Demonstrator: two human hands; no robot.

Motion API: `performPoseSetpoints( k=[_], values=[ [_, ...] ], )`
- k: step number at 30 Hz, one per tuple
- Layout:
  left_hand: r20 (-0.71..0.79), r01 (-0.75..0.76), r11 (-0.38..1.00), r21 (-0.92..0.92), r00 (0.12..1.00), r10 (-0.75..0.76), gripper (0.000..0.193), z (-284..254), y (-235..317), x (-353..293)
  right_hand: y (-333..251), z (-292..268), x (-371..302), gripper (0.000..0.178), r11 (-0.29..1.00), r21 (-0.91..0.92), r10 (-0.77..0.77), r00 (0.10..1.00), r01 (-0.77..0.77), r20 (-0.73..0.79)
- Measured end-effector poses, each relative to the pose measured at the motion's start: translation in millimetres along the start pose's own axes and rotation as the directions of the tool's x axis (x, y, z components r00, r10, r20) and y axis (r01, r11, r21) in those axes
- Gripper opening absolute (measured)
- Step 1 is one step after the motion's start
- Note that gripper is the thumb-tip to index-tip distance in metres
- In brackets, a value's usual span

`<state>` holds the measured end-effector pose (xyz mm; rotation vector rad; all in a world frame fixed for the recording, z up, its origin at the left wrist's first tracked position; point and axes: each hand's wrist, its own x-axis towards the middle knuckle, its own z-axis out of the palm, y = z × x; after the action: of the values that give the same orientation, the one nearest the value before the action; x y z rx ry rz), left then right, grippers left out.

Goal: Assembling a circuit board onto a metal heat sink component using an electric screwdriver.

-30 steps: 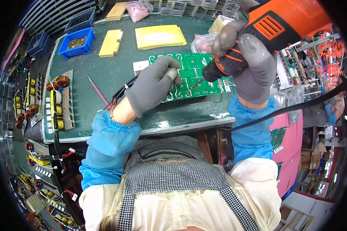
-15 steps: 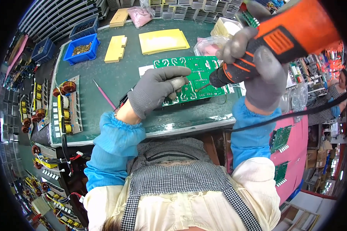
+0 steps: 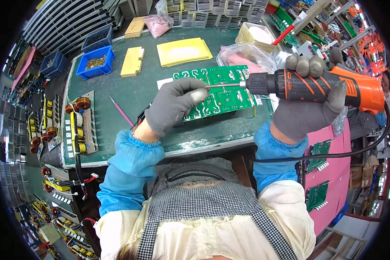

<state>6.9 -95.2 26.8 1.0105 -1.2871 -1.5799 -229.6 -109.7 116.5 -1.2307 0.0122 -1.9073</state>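
Observation:
My right hand (image 3: 303, 115) is wrapped around an orange and black electric screwdriver (image 3: 314, 86), held level and pointing left. Its long thin bit (image 3: 225, 85) reaches across to my left hand (image 3: 171, 104). There, the gloved thumb and forefinger pinch at the bit's tip; whatever sits between them is hidden. Beneath the bit a green circuit board (image 3: 229, 102) lies at a slant on the bench, its near left corner partly covered by my left hand. Both hands wear grey gloves.
Beyond the board lie yellow sheets (image 3: 184, 53), a yellow notched block (image 3: 131, 63) and a blue bin (image 3: 95, 72) of small metal parts. A pink-handled tool (image 3: 122, 112) and a board with copper coils (image 3: 83, 130) are at left. The screwdriver's black cord (image 3: 316, 157) crosses my right sleeve.
The screwdriver has swung down from a raised tilt to level, its bit now meeting my left fingertips. My left forefinger has bent from stretched out into a pinch.

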Motion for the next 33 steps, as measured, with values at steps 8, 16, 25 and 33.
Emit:
performPoseSetpoints(
  k=[8, 16, 25, 33],
  values=[
    [-0.074, -0.138, 0.974, 0.180, 0.985, 0.153, 0.020, 12, -10, -2, -6, -4, -10, 0.062, 0.988, -0.079, 0.129, 0.989, -0.134, -0.067],
    [-0.067, -0.148, 0.861, 0.486, 0.976, 0.206, 0.017, 27, -10, -4, -4, -13, -15, 0.060, 0.979, -0.147, 0.132, 0.987, -0.145, -0.095],
    [-0.027, -0.146, 0.837, 0.528, 0.982, 0.188, 0.017, 26, -4, -5, -10, -14, -17, 0.039, 0.987, -0.058, 0.140, 0.979, -0.150, -0.151],
    [-0.049, -0.203, 0.789, 0.581, 0.958, 0.282, 0.017, 30, -9, -6, -3, -9, -23, 0.051, 0.985, -0.134, 0.079, 0.980, -0.104, -0.181]
  ],
)
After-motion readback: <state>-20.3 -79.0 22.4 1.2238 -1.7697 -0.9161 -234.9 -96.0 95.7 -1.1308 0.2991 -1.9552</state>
